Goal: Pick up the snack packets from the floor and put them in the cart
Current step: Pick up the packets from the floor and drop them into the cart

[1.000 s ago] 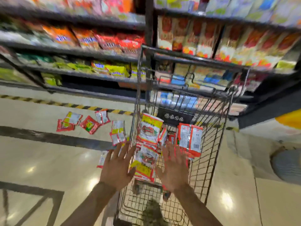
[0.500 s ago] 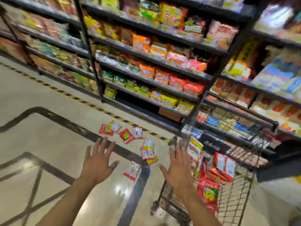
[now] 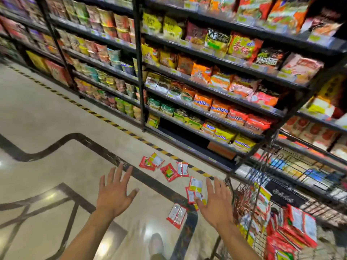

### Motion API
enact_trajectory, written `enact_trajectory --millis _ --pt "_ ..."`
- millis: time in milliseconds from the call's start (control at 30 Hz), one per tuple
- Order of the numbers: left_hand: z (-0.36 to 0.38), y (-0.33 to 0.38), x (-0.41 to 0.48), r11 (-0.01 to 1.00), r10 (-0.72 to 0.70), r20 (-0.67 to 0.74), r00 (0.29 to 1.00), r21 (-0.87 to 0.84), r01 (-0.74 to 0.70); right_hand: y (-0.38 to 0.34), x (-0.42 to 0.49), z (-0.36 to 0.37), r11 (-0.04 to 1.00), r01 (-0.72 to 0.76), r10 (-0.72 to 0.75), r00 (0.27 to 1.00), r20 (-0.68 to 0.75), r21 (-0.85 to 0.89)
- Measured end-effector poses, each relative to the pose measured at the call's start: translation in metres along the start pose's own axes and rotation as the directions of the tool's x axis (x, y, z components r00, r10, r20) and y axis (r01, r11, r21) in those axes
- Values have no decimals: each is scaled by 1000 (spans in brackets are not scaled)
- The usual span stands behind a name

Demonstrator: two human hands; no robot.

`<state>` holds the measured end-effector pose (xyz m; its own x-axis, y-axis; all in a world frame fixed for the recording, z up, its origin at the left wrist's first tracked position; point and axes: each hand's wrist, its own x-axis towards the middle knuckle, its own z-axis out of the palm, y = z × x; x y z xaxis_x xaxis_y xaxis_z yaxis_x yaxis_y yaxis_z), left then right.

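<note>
hovering hands: left hand [image 3: 115,192] and right hand [image 3: 216,201] both held out palm down over the floor [image 3: 47,119], forearms bare.
left grip: wide, fingers spread, holding nothing; over bare floor left of the packets.
right grip: wide, fingers spread, nothing held; its thumb crosses the view of the stack, contact cannot be told.
packets [image 3: 170,172]: red and white, scattered flat on the floor near the shelf foot, by the striped tape [image 3: 93,111]; a pair farthest left, two more beside them.
stack [image 3: 195,186]: a few overlapping packets, just beside the cart.
lone packet [image 3: 176,215]: apart from the rest, at the dark floor band, between the two hands.
cart [image 3: 244,196]: wire, at the right edge of the floor, close to the shelves; right hand just beside its corner.
cart load [image 3: 300,224]: many red packets piled inside, blurred.
shelves [image 3: 206,91]: black racks full of snack bags, along the far edge of the floor.
shoe [image 3: 156,244]: on the floor between the forearms.
</note>
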<state>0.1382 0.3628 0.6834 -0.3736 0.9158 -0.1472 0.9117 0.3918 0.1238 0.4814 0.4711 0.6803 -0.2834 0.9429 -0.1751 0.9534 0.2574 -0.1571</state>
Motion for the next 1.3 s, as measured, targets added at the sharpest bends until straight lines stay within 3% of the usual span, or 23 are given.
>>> enact_trajectory --millis 200,400,700,967,1100,1300 --pt "-8 -13 98 997 66 12 998 40 -67 -39 94 0 998 -24 26 999 -41 54" --pt "-25 -29 203 989 96 25 995 110 -99 -83 201 -9 992 -14 11 1000 18 126" --pt "-50 -42 334 993 88 89 992 70 -94 -138 335 -20 988 46 -54 997 46 148" --pt "-26 -81 459 981 175 185 967 54 -188 -187 438 18 996 -27 19 994 106 80" --pt "-7 -102 529 954 260 296 919 66 -291 -216 495 48 989 -104 90 988 127 107" --pt "61 -115 628 907 381 324 866 51 -419 -243 572 109 975 -186 162 970 184 125"
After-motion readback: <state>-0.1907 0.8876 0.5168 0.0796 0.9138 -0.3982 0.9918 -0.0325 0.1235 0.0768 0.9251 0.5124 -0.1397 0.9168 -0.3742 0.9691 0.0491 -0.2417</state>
